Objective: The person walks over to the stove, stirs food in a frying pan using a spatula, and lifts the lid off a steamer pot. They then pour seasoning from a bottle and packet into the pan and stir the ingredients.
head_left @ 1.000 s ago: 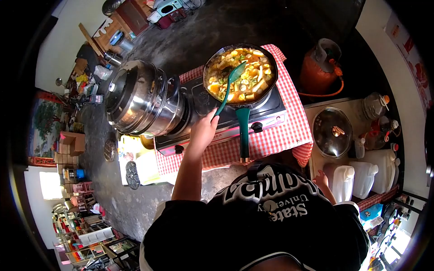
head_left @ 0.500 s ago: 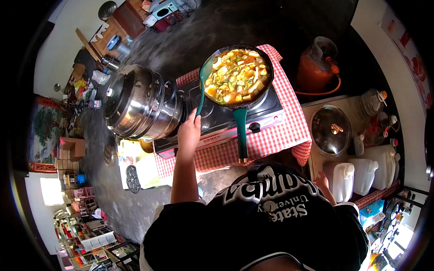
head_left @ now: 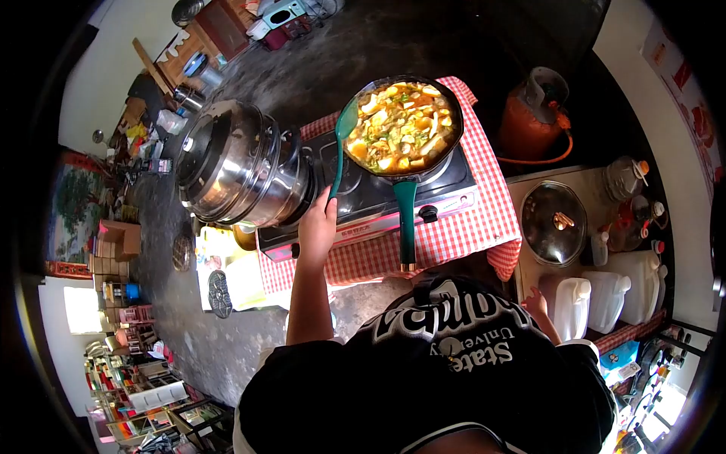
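My left hand (head_left: 318,227) is closed around the long handle of a green spatula (head_left: 337,163). Its rounded head lies at the left rim of a dark frying pan (head_left: 460,125). Chunky stew (head_left: 401,125) with pale and yellow pieces and bits of green fills the pan. The pan stands on the right burner of a gas stove (head_left: 355,208), its green handle (head_left: 405,219) pointing towards me. Down by my side, my right hand (head_left: 535,303) appears open and holds nothing visible; it is nearest to a white plastic jug (head_left: 569,306).
A large stacked steel steamer (head_left: 234,166) occupies the stove's left side. Red checked cloth (head_left: 495,227) covers the table beneath. An orange gas cylinder (head_left: 525,113) stands back right. A domed pan lid (head_left: 554,223) lies beside bottles and jugs on the right-hand surface.
The spatula head has shifted slightly left and outward, from inside the pan's edge to its rim. My left hand keeps its grip. The right hand is nearly unchanged.
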`<control>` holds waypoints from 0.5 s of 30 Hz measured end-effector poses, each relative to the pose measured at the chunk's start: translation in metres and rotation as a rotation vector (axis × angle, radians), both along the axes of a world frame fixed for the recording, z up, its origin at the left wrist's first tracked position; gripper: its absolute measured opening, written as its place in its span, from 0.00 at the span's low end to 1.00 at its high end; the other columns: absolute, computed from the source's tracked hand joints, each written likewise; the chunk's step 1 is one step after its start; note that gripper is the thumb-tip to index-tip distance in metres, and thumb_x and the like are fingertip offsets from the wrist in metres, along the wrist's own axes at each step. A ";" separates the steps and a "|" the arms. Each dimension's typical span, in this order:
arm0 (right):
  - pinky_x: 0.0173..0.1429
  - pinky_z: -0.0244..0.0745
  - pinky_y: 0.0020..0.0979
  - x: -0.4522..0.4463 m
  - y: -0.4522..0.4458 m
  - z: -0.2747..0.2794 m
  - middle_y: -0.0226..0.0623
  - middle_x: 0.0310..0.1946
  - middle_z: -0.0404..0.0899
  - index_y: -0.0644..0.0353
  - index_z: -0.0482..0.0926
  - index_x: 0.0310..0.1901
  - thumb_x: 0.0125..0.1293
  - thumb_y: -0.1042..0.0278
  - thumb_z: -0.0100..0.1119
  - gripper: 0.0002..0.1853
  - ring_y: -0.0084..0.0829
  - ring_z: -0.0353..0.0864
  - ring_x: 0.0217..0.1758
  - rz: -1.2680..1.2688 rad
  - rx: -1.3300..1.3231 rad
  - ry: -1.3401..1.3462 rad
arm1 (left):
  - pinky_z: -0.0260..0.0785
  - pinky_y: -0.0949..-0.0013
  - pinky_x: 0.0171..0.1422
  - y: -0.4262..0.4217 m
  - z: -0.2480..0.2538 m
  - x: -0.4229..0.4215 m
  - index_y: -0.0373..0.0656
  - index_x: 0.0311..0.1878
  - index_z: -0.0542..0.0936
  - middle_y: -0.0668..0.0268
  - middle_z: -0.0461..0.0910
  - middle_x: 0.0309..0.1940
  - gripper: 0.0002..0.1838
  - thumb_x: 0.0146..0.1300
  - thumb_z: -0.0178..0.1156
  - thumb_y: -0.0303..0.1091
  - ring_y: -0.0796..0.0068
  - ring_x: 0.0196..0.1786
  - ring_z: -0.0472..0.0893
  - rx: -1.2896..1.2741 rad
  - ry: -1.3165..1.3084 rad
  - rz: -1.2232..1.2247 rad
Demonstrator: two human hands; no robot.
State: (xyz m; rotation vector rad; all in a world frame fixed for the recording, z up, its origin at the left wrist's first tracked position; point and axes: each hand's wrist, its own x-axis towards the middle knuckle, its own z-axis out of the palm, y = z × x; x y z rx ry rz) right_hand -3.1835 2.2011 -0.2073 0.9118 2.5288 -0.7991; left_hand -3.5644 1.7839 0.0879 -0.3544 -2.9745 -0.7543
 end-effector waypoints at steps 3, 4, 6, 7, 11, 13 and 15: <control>0.43 0.76 0.33 -0.003 -0.005 0.010 0.37 0.57 0.70 0.48 0.78 0.49 0.50 0.71 0.60 0.21 0.32 0.78 0.46 -0.076 -0.044 -0.109 | 0.69 0.59 0.51 -0.001 -0.001 0.001 0.46 0.57 0.73 0.51 0.78 0.45 0.19 0.66 0.49 0.42 0.51 0.47 0.77 -0.005 0.008 -0.006; 0.44 0.76 0.33 -0.002 -0.006 0.012 0.37 0.58 0.69 0.48 0.79 0.48 0.49 0.71 0.60 0.20 0.32 0.78 0.48 -0.089 -0.064 -0.127 | 0.69 0.59 0.51 -0.001 -0.002 0.001 0.46 0.57 0.73 0.51 0.78 0.45 0.19 0.66 0.49 0.41 0.51 0.46 0.77 -0.015 0.006 -0.005; 0.51 0.73 0.33 0.000 -0.003 0.006 0.37 0.61 0.66 0.48 0.82 0.41 0.48 0.71 0.62 0.15 0.32 0.73 0.55 -0.118 -0.133 -0.135 | 0.69 0.58 0.50 0.000 -0.001 0.003 0.46 0.57 0.73 0.50 0.78 0.44 0.19 0.66 0.49 0.42 0.50 0.45 0.78 -0.003 0.000 -0.010; 0.55 0.71 0.33 -0.005 -0.002 0.009 0.37 0.62 0.64 0.49 0.84 0.37 0.47 0.71 0.63 0.13 0.33 0.70 0.58 -0.363 -0.325 -0.150 | 0.69 0.58 0.49 0.001 -0.001 0.004 0.46 0.57 0.73 0.50 0.78 0.43 0.19 0.66 0.49 0.42 0.50 0.45 0.78 0.004 -0.002 -0.012; 0.57 0.71 0.34 0.017 0.014 -0.043 0.38 0.63 0.63 0.51 0.84 0.36 0.46 0.69 0.64 0.12 0.37 0.71 0.58 -0.166 -0.253 -0.150 | 0.69 0.57 0.48 0.004 0.003 0.007 0.47 0.57 0.73 0.50 0.79 0.41 0.19 0.66 0.48 0.43 0.49 0.43 0.78 -0.009 -0.028 0.001; 0.56 0.71 0.35 0.019 0.015 -0.047 0.38 0.63 0.64 0.51 0.83 0.38 0.46 0.68 0.65 0.14 0.38 0.74 0.55 -0.058 -0.175 -0.149 | 0.69 0.57 0.48 0.004 0.002 0.007 0.48 0.58 0.72 0.50 0.79 0.41 0.20 0.66 0.47 0.43 0.49 0.43 0.78 -0.004 -0.014 -0.010; 0.55 0.72 0.35 0.018 0.013 -0.045 0.38 0.63 0.64 0.52 0.82 0.41 0.46 0.69 0.65 0.16 0.37 0.76 0.52 -0.111 -0.154 -0.130 | 0.69 0.57 0.47 0.004 0.001 0.005 0.48 0.58 0.72 0.50 0.79 0.41 0.20 0.67 0.47 0.43 0.49 0.43 0.78 -0.011 -0.008 -0.015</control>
